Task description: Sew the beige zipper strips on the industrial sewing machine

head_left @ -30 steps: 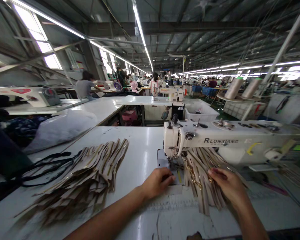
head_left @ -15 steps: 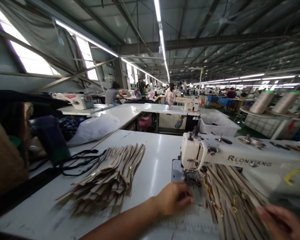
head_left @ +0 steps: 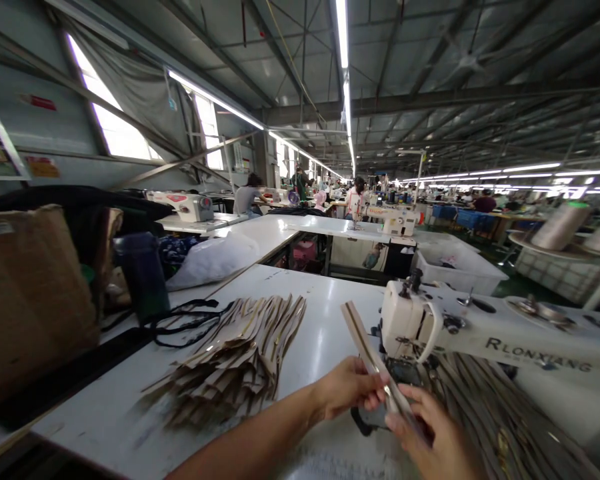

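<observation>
A beige zipper (head_left: 363,340) with a gold-coloured row of teeth is held up in front of the sewing machine (head_left: 445,327). My left hand (head_left: 347,387) is closed on its middle, close to the metal slider. Lower down, my right hand (head_left: 430,427) pinches the same zipper near its bottom end. A spread pile of similar zippers (head_left: 240,360) lies on the table to the left. Under the machine's arm, on the right, lies another bundle of zippers (head_left: 500,407), partly hidden by my right hand.
On the left stand a cardboard box (head_left: 30,307), a dark bottle (head_left: 141,277) and a white plastic bag (head_left: 215,259); a black cord (head_left: 185,323) lies nearby. A white bin (head_left: 455,267) stands behind the machine. Thread cones (head_left: 563,223) are at right. Co-workers sit farther back.
My right hand has come left from the right-hand bundle to meet my left hand. A zipper is now held between both hands. The view has turned slightly to the left.
</observation>
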